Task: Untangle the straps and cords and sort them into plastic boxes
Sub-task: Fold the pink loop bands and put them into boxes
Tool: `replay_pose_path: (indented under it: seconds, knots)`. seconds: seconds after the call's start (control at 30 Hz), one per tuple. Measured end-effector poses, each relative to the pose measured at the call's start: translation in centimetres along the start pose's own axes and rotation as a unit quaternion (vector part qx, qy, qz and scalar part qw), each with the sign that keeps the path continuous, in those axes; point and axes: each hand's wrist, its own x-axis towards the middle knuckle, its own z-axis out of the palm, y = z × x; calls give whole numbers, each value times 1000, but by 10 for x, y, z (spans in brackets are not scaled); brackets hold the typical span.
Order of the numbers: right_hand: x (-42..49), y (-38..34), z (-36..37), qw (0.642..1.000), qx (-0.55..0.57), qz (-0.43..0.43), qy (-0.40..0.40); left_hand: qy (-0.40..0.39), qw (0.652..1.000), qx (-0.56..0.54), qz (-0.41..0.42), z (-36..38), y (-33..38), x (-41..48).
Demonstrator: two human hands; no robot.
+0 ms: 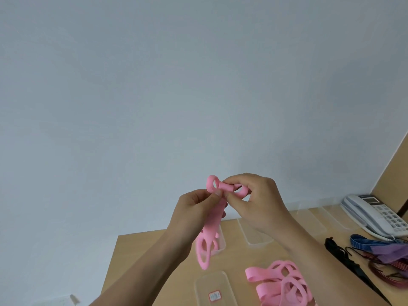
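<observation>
I hold a pink strap (212, 226) up in front of the wall, above the wooden table (136, 257). My left hand (194, 208) pinches it just under its knotted top. My right hand (258, 199) grips the looped top end, fingers curled around it. The strap's long loops hang down between my forearms. A pile of more pink straps (280, 283) lies on the table at the lower right. Clear plastic boxes stand on the table: one behind the hanging strap (220, 244), one further right (256, 237), and one with a red-edged label near me (214, 288).
At the right lie a black cord (344, 257), blue and purple straps (382, 246) and dark red cords (388, 272). A white desk phone (377, 215) sits at the far right by more clear boxes (331, 215). The table's left edge runs near my left forearm.
</observation>
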Motion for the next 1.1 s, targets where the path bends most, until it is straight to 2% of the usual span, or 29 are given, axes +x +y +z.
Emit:
replay_pose_path:
  seconds: [0.17, 0.27, 0.37, 0.47, 0.57, 0.8, 0.93, 1.1]
  knots:
    - [-10, 7, 4, 994, -82, -60, 51, -46, 998, 11, -45, -2, 2, 3]
    - [-14, 11, 8, 986, -104, -105, 83, -51, 995, -33, -75, -4, 2, 6]
    - [-17, 12, 11, 982, -99, -127, 97, -58, 992, -86, -68, -3, 0, 5]
    - [-20, 14, 7, 984, -85, -136, 73, -67, 993, -82, -51, -3, -2, 4]
    - [-25, 14, 0, 990, -57, -127, 38, -76, 994, -72, -26, -5, -1, 4]
    - [-18, 15, -7, 994, 78, -72, 0, -7, 996, -89, -29, -1, 1, 6]
    - [-12, 17, -12, 989, 143, 9, -29, 10, 996, -84, -21, 3, 3, 8]
    - [-8, 23, -10, 991, 134, 19, 3, 9, 997, -77, -9, 9, 0, 10]
